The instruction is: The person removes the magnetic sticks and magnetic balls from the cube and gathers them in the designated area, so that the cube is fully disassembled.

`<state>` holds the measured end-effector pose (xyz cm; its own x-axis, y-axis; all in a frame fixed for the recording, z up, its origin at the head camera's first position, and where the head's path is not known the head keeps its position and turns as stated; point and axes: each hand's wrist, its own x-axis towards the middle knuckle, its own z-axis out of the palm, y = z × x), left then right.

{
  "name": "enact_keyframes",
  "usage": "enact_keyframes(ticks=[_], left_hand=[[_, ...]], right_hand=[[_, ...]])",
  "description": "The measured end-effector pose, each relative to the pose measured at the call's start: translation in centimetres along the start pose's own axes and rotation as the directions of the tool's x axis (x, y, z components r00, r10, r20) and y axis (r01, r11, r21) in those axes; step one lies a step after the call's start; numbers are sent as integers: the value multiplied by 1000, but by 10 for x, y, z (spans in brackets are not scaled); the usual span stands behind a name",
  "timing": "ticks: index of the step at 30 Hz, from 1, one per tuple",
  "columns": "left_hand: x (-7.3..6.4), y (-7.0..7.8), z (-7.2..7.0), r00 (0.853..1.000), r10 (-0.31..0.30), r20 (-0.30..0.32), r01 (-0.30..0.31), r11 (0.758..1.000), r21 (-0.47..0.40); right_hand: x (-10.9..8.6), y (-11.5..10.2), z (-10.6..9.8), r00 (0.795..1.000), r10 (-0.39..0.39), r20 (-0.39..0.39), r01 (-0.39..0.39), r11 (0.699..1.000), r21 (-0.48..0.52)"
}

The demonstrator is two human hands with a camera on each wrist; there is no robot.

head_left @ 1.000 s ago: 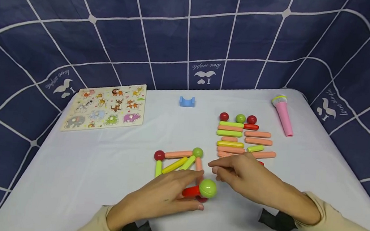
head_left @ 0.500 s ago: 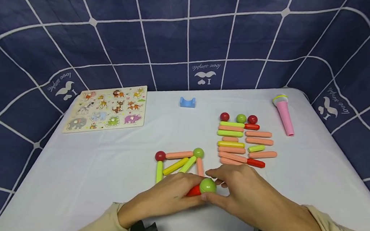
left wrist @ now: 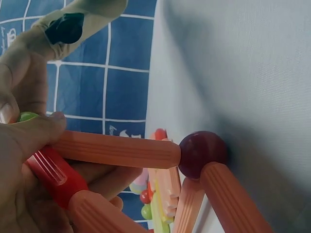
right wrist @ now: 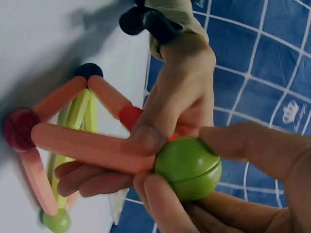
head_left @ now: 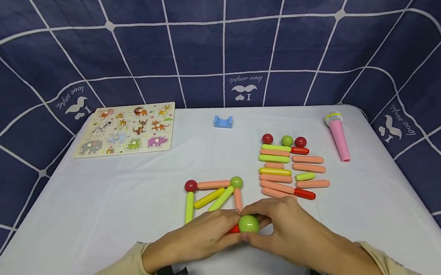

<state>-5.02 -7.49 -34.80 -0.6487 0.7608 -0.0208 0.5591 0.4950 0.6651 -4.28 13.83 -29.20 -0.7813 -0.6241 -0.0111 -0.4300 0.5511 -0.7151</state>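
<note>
In the head view my right hand [head_left: 290, 236] grips a green ball [head_left: 249, 224] between thumb and fingers. My left hand [head_left: 199, 235] pinches the upper ends of a pink stick [right wrist: 92, 145] and a red stick [left wrist: 56, 177] right beside that ball. The pink stick slants down to a dark red ball [left wrist: 201, 154] on the table. From the red stick's lower end, another pink length [left wrist: 104, 213] continues. Below the hands lies a frame of sticks and balls, with a red ball [head_left: 191, 185] and a green ball [head_left: 236, 182] at its far corners. My hands hide its near side.
Loose sticks [head_left: 275, 171] lie in rows at the right, with a red ball [head_left: 267, 139] among those behind them. A pink toy microphone [head_left: 339, 138] lies farther right. Toward the back are a blue cradle-shaped block [head_left: 223, 121] and an animal puzzle board [head_left: 127, 130].
My right hand has come left and down from beside the green ball and now grips it. My left hand has shifted slightly right, still holding the sticks.
</note>
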Motion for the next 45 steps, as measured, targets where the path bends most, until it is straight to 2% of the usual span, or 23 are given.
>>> enact_keyframes(ticks=[4, 7, 9, 14, 21, 24, 29, 39, 45], left_hand=[[1, 0, 2, 999, 44, -14, -43, 999, 22], [0, 0, 2, 998, 57, -27, -56, 997, 49], [0, 0, 2, 999, 42, -28, -40, 997, 62], [-1, -1, 2, 1000, 2, -20, 0, 997, 75], [-2, -4, 3, 998, 35, -44, -31, 996, 87], [-2, -4, 5, 997, 52, -54, -47, 994, 95], [-1, -5, 7, 995, 74, -69, -67, 992, 104], [-5, -3, -1, 999, 5, -40, -1, 995, 102], [-15, -4, -11, 998, -65, -6, 65, 997, 32]], right_hand=[[1, 7, -12, 998, 63, 5, -63, 993, 95], [9, 21, -26, 995, 93, -45, -87, 989, 121], [19, 36, -38, 990, 110, -93, -98, 987, 126], [52, 85, -66, 961, 177, -214, -158, 982, 103], [104, 146, -89, 909, 272, -316, -278, 960, 29], [123, 166, -93, 901, 294, -320, -311, 951, 0], [143, 186, -93, 904, 319, -286, -348, 936, -55], [147, 198, -84, 915, 336, -222, -364, 926, -97], [148, 202, -82, 916, 342, -212, -371, 921, -117]])
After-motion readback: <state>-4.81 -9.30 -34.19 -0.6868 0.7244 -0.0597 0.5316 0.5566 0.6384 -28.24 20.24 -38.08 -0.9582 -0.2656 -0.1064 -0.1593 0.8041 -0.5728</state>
